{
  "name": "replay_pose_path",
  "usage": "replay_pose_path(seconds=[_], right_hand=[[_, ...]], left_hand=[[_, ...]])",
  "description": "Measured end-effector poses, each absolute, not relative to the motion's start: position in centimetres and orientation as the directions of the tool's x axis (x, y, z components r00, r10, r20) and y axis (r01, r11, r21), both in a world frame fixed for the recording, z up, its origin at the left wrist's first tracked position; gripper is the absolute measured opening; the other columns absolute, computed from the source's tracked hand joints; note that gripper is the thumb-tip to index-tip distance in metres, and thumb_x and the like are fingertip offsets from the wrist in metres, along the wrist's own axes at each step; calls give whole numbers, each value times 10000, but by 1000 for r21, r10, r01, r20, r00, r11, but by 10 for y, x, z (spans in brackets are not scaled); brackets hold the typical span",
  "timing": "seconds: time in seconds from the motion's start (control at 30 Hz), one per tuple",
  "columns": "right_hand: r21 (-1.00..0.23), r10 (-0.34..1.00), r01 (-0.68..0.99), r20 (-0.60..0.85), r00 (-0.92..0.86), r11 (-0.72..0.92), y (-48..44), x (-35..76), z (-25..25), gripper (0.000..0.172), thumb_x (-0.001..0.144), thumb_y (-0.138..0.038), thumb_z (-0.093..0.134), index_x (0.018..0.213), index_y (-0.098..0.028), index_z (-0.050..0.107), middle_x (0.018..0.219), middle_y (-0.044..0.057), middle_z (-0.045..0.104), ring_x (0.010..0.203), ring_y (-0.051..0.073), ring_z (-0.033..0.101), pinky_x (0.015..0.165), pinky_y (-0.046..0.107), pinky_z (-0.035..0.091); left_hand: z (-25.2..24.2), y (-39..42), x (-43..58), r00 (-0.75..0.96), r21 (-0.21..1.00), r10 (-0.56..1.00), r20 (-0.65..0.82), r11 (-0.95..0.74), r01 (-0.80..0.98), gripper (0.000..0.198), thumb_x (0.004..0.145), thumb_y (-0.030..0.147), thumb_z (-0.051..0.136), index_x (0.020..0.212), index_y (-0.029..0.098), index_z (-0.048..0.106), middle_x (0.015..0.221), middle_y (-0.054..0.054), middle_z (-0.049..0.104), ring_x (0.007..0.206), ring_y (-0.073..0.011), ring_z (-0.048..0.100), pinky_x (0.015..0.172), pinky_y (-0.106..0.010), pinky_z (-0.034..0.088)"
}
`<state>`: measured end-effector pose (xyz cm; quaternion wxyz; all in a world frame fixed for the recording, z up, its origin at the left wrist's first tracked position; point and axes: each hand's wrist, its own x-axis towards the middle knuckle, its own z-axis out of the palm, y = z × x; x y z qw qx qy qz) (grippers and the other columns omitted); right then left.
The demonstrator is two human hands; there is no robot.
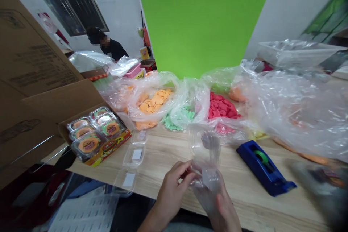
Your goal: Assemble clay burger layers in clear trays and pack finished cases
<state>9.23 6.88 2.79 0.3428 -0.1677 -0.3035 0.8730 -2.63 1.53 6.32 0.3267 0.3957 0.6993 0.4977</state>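
A nested stack of clear plastic clamshell boxes (204,148) extends over the table's front part, its lids folded open toward the back. Wrapped around the stack's near right side is my right hand (227,208), closed on it. My left hand (174,186) pinches the left edge of the stack with thumb and forefinger; whether it grips one box or several I cannot tell. To the left of my hands, open clear boxes lie in a row on the table, among them one with a white card (136,154) and a nearer one with another white card (128,179).
A cardboard display box (114,148) of burger-labelled packs stands left. Behind lie plastic bags of orange pieces (156,101), green pieces (178,119) and red pieces (221,107). A blue tape dispenser (263,168) stands right. A green panel (201,25) rises behind; a person (112,48) sits beyond.
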Motion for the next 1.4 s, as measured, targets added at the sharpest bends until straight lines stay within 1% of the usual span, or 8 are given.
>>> replay_pose_path(seconds=[0.2,0.3,0.43,0.73,0.9,1.2,1.3,1.4], right_hand=[[-654,715,-500,-92,-693,-568,74,93,31,601,675,-505,604,1201,-293,404,1199,72,547,1111,285,486,937,456,347],[-681,723,-488,-88,-685,-546,75,94,29,633,651,-543,607,1192,-289,397,1179,77,551,1078,305,505,895,466,379],[-780,699,-400,-65,-712,-481,73,98,21,726,593,-602,621,1193,-284,363,1152,91,561,1022,311,537,849,454,402],[-959,714,-187,-21,-700,-211,70,105,18,763,620,-594,595,1241,-262,302,1341,101,369,1215,298,348,980,412,276],[-909,696,-242,-70,-714,-339,68,102,19,775,639,-633,548,1258,-232,310,1121,126,564,963,273,554,866,408,372],[-657,676,-399,-233,-699,-640,69,90,5,575,672,-627,519,1159,-336,427,1043,45,623,897,265,601,747,427,450],[-579,672,-411,-357,-649,-704,78,97,2,468,750,-566,470,1152,-333,416,1021,27,642,920,246,604,797,418,438],[-609,702,-397,-418,-576,-687,86,104,-1,458,760,-518,493,1159,-313,407,994,36,649,915,260,611,804,426,433]], left_hand=[[60,17,-23,-512,981,852,-108,176,86,244,798,261,491,1001,204,614,923,-41,612,875,-167,543,795,-264,415],[63,24,-29,-640,989,757,-133,139,-42,239,781,284,509,964,173,614,939,-53,634,853,-166,565,772,-269,437],[75,37,-45,-773,997,631,-67,66,-33,281,740,289,568,989,162,601,811,-22,647,748,-138,574,716,-243,448],[78,52,-44,-711,998,703,-39,-9,-64,247,740,268,568,960,160,595,796,-14,622,682,-116,543,662,-230,441],[71,49,-47,-710,997,703,-42,-21,-79,168,735,257,580,874,170,545,790,8,579,757,-117,533,712,-224,413],[60,47,-43,-784,998,619,-45,-14,-69,164,791,309,502,837,181,411,789,-6,556,758,-122,552,723,-246,425],[52,37,-62,-793,980,609,-11,166,114,175,837,312,393,952,182,372,789,-13,579,691,-119,575,642,-232,441],[36,18,-92,-804,800,594,-27,496,339,299,828,279,386,1109,177,363,753,-19,610,669,-144,594,597,-235,422]])
